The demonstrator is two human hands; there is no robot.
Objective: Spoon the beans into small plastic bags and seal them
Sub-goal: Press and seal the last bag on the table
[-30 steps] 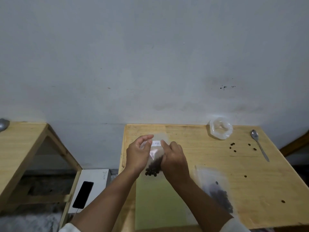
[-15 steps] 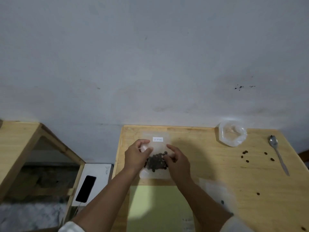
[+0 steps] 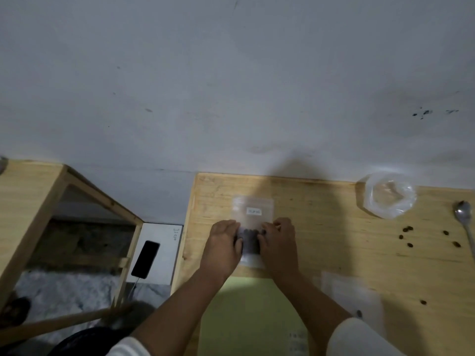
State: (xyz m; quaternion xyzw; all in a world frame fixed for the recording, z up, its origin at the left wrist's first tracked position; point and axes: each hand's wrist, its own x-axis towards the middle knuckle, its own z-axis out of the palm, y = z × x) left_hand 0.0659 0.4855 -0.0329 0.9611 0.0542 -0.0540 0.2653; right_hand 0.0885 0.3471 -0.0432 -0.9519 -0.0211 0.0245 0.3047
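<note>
— Risk? 
— Beans [image 3: 248, 239] pooling under my left hand [image 3: 224, 244] and right hand [image 3: 279, 243], both pressed flat on the bag [image 3: 253, 209] mid-worktop [image 3: 334, 253]; its far strip could stay unsealed.
— Then? 
— Spill on lifting.

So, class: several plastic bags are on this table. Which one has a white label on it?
The small bag flat under both hands, holding dark beans. The crumpled bag by the spoon shows no label.

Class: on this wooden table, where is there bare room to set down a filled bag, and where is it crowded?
Free: the bare wood between the right hand and the scattered beans, below the crumpled plastic bag. Crowded: the right edge, around the beans and spoon, and the middle, under both hands.
</note>
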